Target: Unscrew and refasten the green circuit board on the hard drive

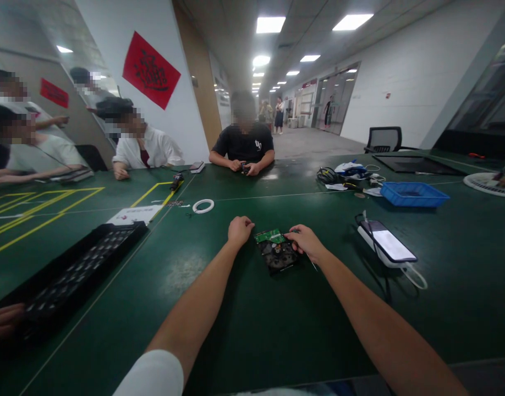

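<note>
A hard drive (279, 258) with a green circuit board (271, 236) at its far end lies on the green table in front of me. My left hand (239, 230) is just left of it, thumb and fingers pinched together; whatever they may hold is too small to see. On the other side, my right hand (305, 242) is closed round a thin metal tool (312, 263), whose slim shaft sticks out below the palm. The right fingertips are at the drive's right edge, by the board. From here I cannot tell whether they touch it.
To the right lie a phone on a white block (387, 242) with cables, a blue tray (413, 194) and tangled cables (329, 176). On the left are a black tray (71, 269), with another person's hand (5, 322) at its end, and a white ring (203, 206). People sit across the table.
</note>
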Action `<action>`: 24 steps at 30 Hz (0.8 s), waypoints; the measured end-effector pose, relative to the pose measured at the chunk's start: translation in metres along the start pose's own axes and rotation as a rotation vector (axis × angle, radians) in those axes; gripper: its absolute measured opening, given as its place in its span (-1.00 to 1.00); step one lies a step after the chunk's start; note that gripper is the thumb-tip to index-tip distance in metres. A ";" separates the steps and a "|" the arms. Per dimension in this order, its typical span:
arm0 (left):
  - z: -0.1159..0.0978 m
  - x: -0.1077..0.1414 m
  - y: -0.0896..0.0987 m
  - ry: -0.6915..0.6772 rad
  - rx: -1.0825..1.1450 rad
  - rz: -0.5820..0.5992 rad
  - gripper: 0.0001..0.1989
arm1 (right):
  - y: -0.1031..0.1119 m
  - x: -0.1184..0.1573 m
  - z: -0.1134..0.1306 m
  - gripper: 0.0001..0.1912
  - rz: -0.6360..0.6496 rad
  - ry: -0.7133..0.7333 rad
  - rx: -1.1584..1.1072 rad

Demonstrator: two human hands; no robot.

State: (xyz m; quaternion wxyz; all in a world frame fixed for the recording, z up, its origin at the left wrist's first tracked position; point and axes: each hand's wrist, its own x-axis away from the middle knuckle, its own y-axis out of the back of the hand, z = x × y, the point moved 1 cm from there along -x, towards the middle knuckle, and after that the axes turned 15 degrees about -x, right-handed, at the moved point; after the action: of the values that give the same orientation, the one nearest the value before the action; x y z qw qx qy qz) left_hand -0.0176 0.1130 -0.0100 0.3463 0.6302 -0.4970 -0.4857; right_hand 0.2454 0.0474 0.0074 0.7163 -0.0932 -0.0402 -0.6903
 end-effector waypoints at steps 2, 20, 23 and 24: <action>0.001 0.000 -0.001 0.003 -0.008 -0.003 -0.84 | 0.000 0.000 0.000 -0.70 0.017 0.003 0.001; -0.008 0.013 0.021 -0.089 0.184 0.000 -0.84 | 0.008 -0.003 0.003 -0.58 -0.097 0.123 -0.254; -0.020 0.014 0.033 -0.138 0.236 -0.007 -0.83 | 0.013 -0.005 0.005 -0.73 -0.066 0.109 -0.345; -0.026 0.015 0.036 -0.160 0.249 -0.003 -0.84 | 0.014 -0.005 0.007 -0.75 -0.049 0.104 -0.361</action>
State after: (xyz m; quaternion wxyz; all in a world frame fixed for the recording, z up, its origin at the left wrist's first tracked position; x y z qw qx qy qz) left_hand -0.0027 0.0881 0.0262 0.2242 0.6282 -0.5785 -0.4695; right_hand 0.2597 0.0539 0.0120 0.6719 -0.1834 0.1190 -0.7076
